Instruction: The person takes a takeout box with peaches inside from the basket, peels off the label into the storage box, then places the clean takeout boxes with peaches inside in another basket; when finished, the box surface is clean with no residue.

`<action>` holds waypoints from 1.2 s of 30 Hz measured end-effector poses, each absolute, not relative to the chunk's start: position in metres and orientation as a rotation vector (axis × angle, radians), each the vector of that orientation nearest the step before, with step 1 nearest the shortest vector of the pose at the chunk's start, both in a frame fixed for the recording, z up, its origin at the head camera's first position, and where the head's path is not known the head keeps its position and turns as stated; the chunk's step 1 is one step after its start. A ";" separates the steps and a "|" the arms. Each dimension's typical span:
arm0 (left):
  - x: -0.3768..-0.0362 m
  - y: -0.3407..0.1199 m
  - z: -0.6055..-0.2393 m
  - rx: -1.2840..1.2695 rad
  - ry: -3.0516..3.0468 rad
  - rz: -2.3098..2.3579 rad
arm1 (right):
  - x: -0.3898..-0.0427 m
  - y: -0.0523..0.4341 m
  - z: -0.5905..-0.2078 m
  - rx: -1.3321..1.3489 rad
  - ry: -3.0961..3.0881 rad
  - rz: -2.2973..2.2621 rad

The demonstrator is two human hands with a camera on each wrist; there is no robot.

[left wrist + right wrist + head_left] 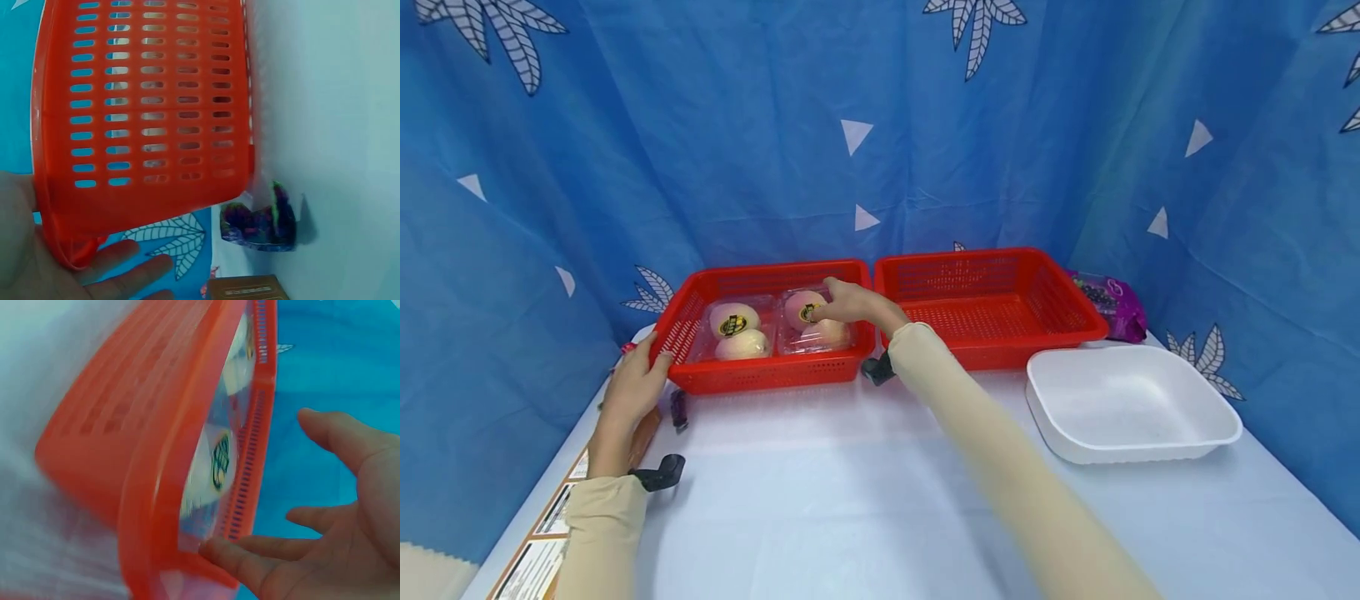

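Two clear packs of peaches lie side by side in the left red basket (760, 379), a left pack (743, 343) and a right pack (801, 310), their fruit bearing black-and-yellow stickers. At the basket's left front corner, my left hand (632, 387) holds the rim between thumb and fingers; the left wrist view shows that corner of the basket (144, 219) between them. Over the right pack reaches my right hand (856, 302). Its fingers (269, 547) look spread in the right wrist view, a fingertip near the basket's inner end. Whether it touches the pack I cannot tell.
A second red basket (988, 354) adjoins on the right, with a purple grape bag (1126, 312) behind its right end. A white tray (1067, 437) stands at front right. Near my left hand are a small dark purple packet (259, 228) and a brown box (247, 287).
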State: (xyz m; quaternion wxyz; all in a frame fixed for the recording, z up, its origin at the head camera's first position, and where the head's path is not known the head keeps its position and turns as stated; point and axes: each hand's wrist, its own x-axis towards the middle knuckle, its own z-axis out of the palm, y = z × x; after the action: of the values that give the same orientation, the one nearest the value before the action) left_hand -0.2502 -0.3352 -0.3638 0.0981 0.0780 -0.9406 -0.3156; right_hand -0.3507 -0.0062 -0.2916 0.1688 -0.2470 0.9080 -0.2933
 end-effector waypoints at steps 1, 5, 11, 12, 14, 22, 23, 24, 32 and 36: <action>-0.250 -0.336 -0.365 0.239 -2.778 -0.935 | -0.351 -0.010 -0.293 -0.686 2.573 -0.851; -0.250 -0.337 -0.368 0.273 -2.771 -0.934 | -0.352 -0.022 -0.302 -0.589 2.554 -0.872; -0.251 -0.336 -0.367 0.287 -2.780 -0.932 | -0.351 -0.033 -0.310 -0.408 2.572 -0.802; -0.251 -0.336 -0.367 0.290 -2.782 -0.937 | -0.351 -0.035 -0.311 -0.376 2.589 -0.783; -0.250 -0.335 -0.367 0.295 -2.782 -0.939 | -0.351 -0.039 -0.313 -0.336 2.636 -0.733; -0.249 -0.336 -0.368 0.292 -2.767 -0.940 | -0.343 -0.049 -0.319 -0.269 2.759 -0.629; -0.249 -0.336 -0.368 0.295 -2.768 -0.942 | -0.343 -0.049 -0.319 -0.270 2.757 -0.629; -0.249 -0.336 -0.368 0.297 -2.769 -0.945 | -0.342 -0.049 -0.319 -0.270 2.756 -0.638; -0.248 -0.334 -0.368 0.273 -2.765 -0.967 | -0.346 -0.041 -0.314 -0.188 2.632 -0.820; -0.249 -0.334 -0.367 0.274 -2.774 -0.957 | -0.352 -0.033 -0.311 -0.237 2.503 -1.060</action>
State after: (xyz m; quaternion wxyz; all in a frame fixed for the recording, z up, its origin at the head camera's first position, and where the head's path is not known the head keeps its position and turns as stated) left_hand -0.2491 -0.3345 -0.3666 0.0971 0.0925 -0.9368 -0.3231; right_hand -0.3523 -0.0328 -0.3109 0.2051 -0.0849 0.8979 -0.3802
